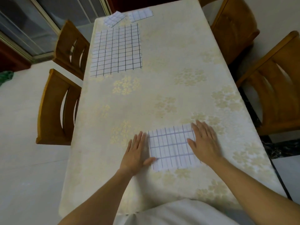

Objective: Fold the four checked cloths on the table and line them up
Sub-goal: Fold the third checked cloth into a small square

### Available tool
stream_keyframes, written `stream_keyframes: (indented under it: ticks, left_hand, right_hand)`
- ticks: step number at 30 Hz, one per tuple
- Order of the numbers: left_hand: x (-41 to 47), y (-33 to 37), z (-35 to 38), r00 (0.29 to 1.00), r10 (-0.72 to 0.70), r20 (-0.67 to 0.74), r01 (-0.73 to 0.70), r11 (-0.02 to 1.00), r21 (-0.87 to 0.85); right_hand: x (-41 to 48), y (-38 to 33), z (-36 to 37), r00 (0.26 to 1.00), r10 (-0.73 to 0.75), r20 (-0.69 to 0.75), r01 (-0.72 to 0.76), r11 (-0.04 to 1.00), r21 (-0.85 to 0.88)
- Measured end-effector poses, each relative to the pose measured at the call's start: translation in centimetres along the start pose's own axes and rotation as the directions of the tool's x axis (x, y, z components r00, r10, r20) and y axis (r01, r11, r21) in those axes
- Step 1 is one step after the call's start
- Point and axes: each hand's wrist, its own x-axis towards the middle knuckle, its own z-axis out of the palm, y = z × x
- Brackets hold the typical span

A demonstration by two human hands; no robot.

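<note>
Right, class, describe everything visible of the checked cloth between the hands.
The checked cloth is white with thin purple lines, seemingly soft fabric, folded into a flat rectangle on the tablecloth near the person. The left hand lies flat at its left edge, thumb touching it; the right hand rests flat on its right edge.

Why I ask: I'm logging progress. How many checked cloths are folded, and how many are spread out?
Folded checked cloths: 3 (near cloth, far left cloth, far right cloth)
Spread-out checked cloths: 1 (large cloth)
Total: 4
</note>
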Motion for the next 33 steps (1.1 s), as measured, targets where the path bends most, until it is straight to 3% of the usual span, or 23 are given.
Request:
stream_keyframes:
  ticks: [3, 6, 10, 16, 19, 22, 24, 26, 29, 33]
  left_hand:
    - [1.7, 2.6, -1.0, 0.996, 0.076, -0.053, -0.081, 0.992, -0.097]
    - [3.0, 5.0, -0.9, 0.982, 0.167, 0.086, -0.165, 0.986, -0.021]
    - [4.2, 6.4, -0.5, 0.972, 0.111, 0.208, -0.115, 0.993, 0.008]
    - [4.8, 7.3, -1.2, 0.985, 0.084, 0.148, -0.082, 0.996, -0.021]
    - [5.3, 7.9, -1.4, 0.976, -0.003, 0.220, 0.012, 0.999, -0.039]
    - [5.7, 8.4, -1.2, 0.957, -0.041, 0.288, 0.043, 0.999, -0.003]
    - [5.8, 8.7, -1.1, 0.951, -0.057, 0.304, 0.050, 0.998, 0.030]
    - [5.9, 9.0, -1.1, 0.947, -0.074, 0.313, 0.055, 0.996, 0.067]
    - [6.1, 9.3, -1.0, 0.941, -0.096, 0.325, 0.065, 0.992, 0.105]
    - [6.4, 10.1, -1.0, 0.919, -0.137, 0.369, 0.090, 0.986, 0.143]
  right_hand:
    - [3.3, -2.2, -1.7, 0.995, -0.104, -0.007, 0.104, 0.991, 0.084]
    - [4.6, -4.7, -1.8, 0.976, -0.212, 0.049, 0.211, 0.977, 0.041]
    - [3.6, -5.3, 0.0, 0.938, -0.305, 0.167, 0.328, 0.936, -0.129]
    - [5.8, -4.9, -2.5, 0.966, -0.255, 0.035, 0.257, 0.964, -0.062]
    - [7.9, -4.3, -4.6, 0.970, -0.161, 0.183, 0.182, 0.978, -0.106]
    - [9.6, -3.0, -6.3, 0.927, -0.021, 0.374, 0.087, 0.983, -0.162]
    - [9.5, -1.3, -7.2, 0.891, 0.018, 0.454, -0.011, 1.000, -0.018]
    - [8.6, 0.2, -7.4, 0.899, 0.018, 0.438, -0.136, 0.961, 0.240]
    - [6.2, 1.2, -5.9, 0.929, 0.097, 0.356, -0.284, 0.806, 0.519]
    - [0.7, 0.7, -3.4, 0.890, 0.148, 0.431, -0.435, 0.559, 0.706]
